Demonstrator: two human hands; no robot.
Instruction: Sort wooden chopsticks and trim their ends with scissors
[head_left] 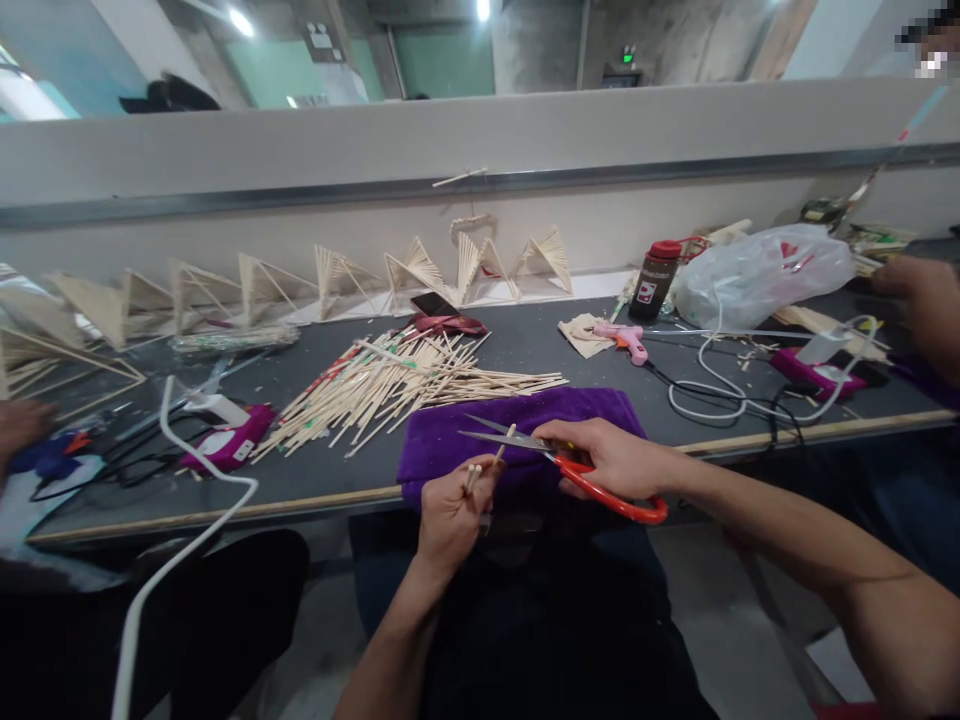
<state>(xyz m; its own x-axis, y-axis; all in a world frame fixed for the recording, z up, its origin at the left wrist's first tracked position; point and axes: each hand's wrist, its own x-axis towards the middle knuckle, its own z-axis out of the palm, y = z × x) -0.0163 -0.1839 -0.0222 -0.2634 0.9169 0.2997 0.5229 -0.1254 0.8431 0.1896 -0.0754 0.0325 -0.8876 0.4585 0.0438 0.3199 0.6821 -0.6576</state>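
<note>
Two grips, both loaded. Left grip [454,510] had its fingers curled tight round a few pale sticks [503,448]; right grip [607,456] was wrapped on the red handles of the scissors [596,490].

Key relation: the longest stick stuck out of the left grip to the far right, tilted, and crossed the line of the blades near their pivot end. Blades ran roughly right to left, tips leftward, slightly apart, so steeply across the stick. Couldn't tell if the stick sat between them or just overlapped in view. Left grip was nearer the stick, obviously; right grip sat just right of it.

Under/behind that: purple towel [435,447], on the near edge of the dark worktop [536,340]. Far left of the towel, a loose stick pile [397,380], fanned out. Right of the pile, pink glue gun [626,338], then bottle [652,285] and plastic bag [765,275].

Far side: row of fan-shaped stick models [424,268] along a low partition [300,150]. Other people's hands showed at the left and right edges. Lit green sign [628,55] in the room beyond.
</note>
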